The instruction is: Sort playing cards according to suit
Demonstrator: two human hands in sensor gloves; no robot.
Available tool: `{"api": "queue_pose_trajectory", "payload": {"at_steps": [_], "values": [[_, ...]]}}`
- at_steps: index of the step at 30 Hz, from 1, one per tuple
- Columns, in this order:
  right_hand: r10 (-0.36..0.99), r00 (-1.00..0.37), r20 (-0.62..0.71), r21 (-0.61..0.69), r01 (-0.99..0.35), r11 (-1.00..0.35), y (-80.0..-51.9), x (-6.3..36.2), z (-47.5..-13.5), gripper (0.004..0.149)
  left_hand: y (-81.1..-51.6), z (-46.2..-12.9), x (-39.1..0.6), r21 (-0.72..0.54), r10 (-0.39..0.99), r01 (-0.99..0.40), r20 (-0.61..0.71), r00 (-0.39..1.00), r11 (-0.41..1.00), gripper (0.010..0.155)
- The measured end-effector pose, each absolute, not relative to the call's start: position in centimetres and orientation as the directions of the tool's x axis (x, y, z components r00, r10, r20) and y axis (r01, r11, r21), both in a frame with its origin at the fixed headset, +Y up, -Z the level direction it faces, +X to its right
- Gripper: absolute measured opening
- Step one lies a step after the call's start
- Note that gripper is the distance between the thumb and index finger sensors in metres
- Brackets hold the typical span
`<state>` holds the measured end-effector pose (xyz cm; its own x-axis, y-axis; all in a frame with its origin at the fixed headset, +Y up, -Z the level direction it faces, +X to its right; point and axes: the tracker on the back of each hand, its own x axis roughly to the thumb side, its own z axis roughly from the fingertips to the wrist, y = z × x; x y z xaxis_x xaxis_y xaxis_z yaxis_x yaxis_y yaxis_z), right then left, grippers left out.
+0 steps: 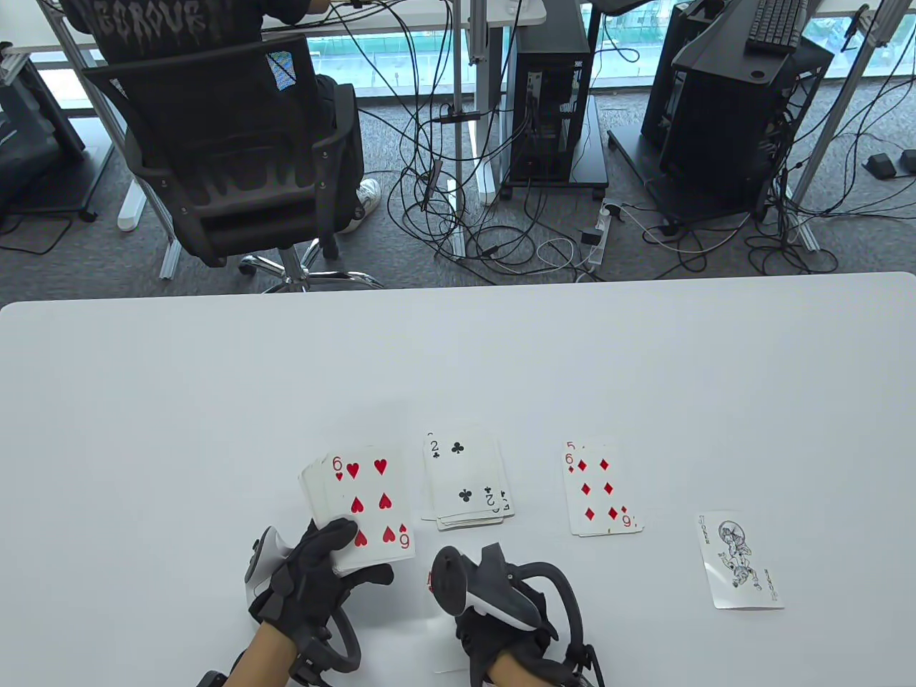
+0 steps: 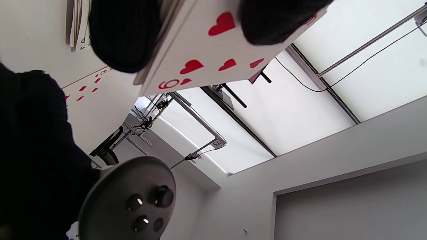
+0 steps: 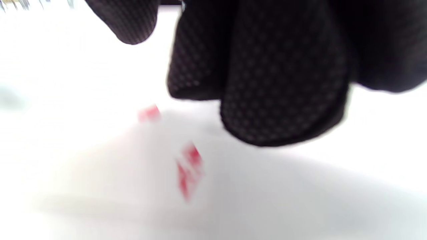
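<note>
Three face-up piles mid-frame on our table, left hand gripping the hearts stack, right hand bottom centre, grip we can't tell, joker lower right.

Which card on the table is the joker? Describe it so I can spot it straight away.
On the white table, a row of face-up piles runs from the black-gloved left hand rightward. The black-and-white joker card lies alone past the diamonds pile, nearest the right edge. It is single, tilted, with a drawn figure, no red pips.

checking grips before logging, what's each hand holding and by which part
Left hand grips the fanned stack topped by the six of hearts at its near lower corner. Right hand: cannot tell, view blurred.
</note>
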<state>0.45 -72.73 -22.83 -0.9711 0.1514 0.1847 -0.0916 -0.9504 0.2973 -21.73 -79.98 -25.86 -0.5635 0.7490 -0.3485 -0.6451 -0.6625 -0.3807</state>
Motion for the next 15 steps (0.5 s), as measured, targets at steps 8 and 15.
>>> {"api": "queue_pose_trajectory", "payload": {"at_steps": [8, 15], "values": [[0.662, -0.639, 0.391, -0.065, -0.737, -0.673, -71.0, 1.0, -22.2, 0.069, -80.0, -25.7, -21.1, -0.421, 0.768, -0.643, -0.361, -0.529, -0.640, 0.056], [0.617, -0.652, 0.440, -0.052, -0.705, -0.707, -71.3, 0.5, -21.4, 0.086, -79.7, -25.3, -20.3, -0.468, 0.787, -0.633, -0.356, -0.503, -0.617, 0.056]]}}
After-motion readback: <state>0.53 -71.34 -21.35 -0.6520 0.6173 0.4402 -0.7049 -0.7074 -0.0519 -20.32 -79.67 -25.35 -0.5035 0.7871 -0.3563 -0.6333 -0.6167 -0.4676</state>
